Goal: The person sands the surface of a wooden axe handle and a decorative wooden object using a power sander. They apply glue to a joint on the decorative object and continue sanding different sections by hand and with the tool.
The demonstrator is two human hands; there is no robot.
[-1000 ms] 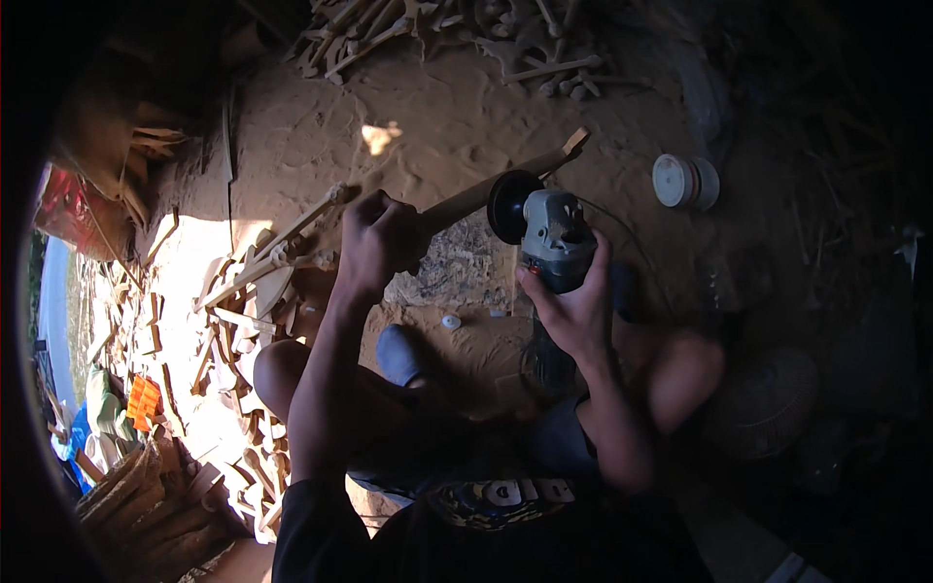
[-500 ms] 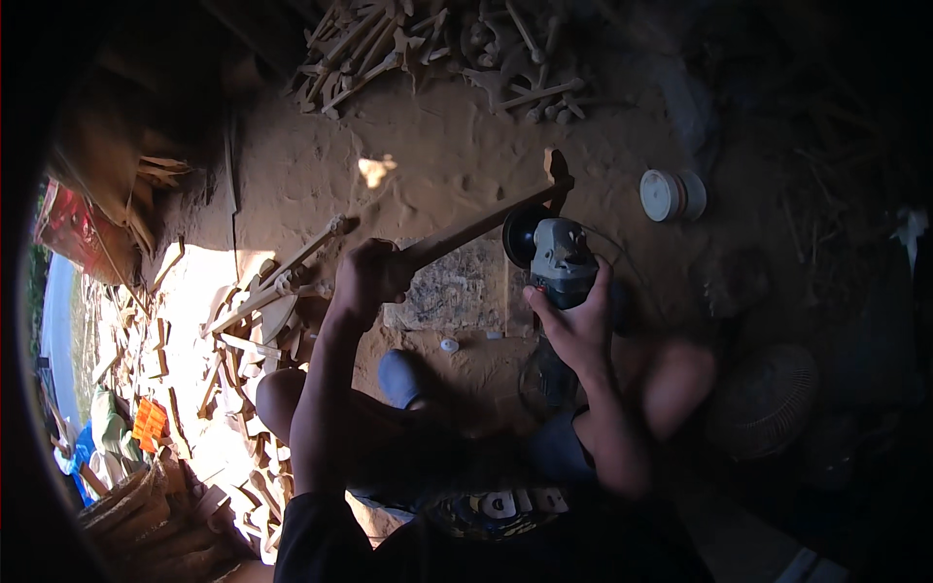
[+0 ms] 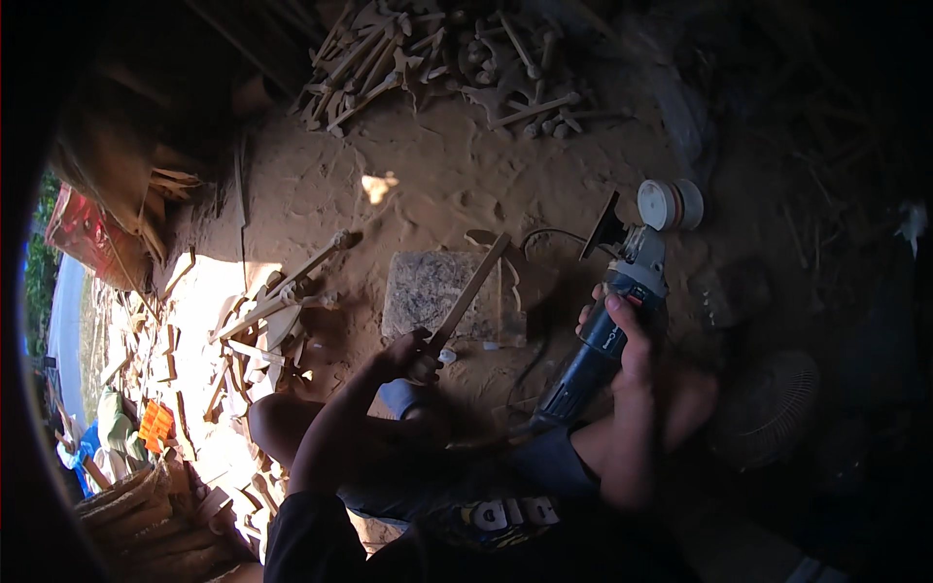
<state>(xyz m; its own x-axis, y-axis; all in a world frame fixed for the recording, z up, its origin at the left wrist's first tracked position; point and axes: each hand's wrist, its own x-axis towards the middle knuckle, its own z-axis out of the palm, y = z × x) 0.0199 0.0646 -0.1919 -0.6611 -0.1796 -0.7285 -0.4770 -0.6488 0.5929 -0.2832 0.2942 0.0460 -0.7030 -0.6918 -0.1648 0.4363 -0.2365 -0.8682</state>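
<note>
Bare forearms, dark printed shirt (image 3: pixel 486 525), grey shorts (image 3: pixel 554 462)

One head-worn fisheye view, looking steeply down from above the seated person onto the sandy ground (image 3: pixel 437 194). Forearms enter from the near edge; far ground sits at the top. Edges bend and darken toward the rim.

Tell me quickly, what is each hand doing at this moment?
Left hand: closed around a long wooden stick.
Right hand: closed around the body of an angle grinder.
</note>
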